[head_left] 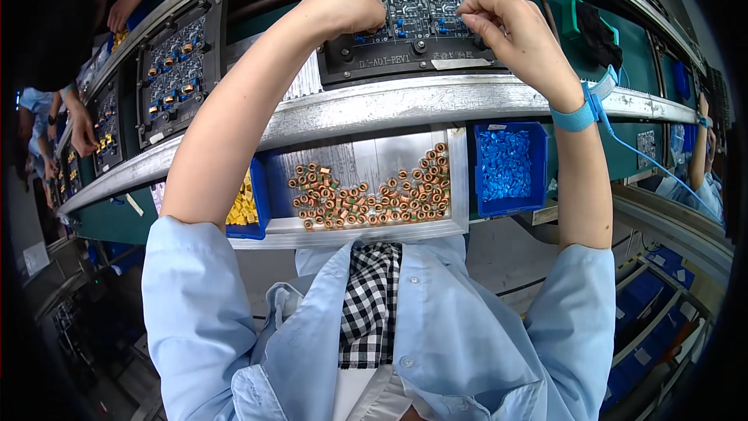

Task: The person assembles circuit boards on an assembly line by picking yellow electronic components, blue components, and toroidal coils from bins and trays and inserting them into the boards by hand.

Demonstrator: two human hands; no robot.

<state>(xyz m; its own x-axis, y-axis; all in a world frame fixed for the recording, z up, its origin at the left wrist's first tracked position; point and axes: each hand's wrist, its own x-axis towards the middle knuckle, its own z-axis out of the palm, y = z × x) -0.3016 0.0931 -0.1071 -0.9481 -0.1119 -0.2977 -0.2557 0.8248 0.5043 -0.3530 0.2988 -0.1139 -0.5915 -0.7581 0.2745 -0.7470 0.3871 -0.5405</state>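
A panel of dark circuit boards (414,15) with small blue components sits in a black carrier frame (374,67) in front of me. My left hand (352,1) is over the panel's left side, its fingers curled; their tips and anything in them are hidden from view. On the right edge of the panel is my right hand (510,27), thumb and forefinger drawn into a pinch. Whatever sits between those fingertips is too small to name. A light blue wrist strap (575,115) with a coiled cord circles my right wrist.
Below the metal rail (421,101) lies a tray (460,187) of copper-wound ring coils (374,204). Blue bins hold blue parts (505,164) and yellow parts (243,204). Another carrier (175,70) stands left on the line. Co-workers' hands (82,131) work further left.
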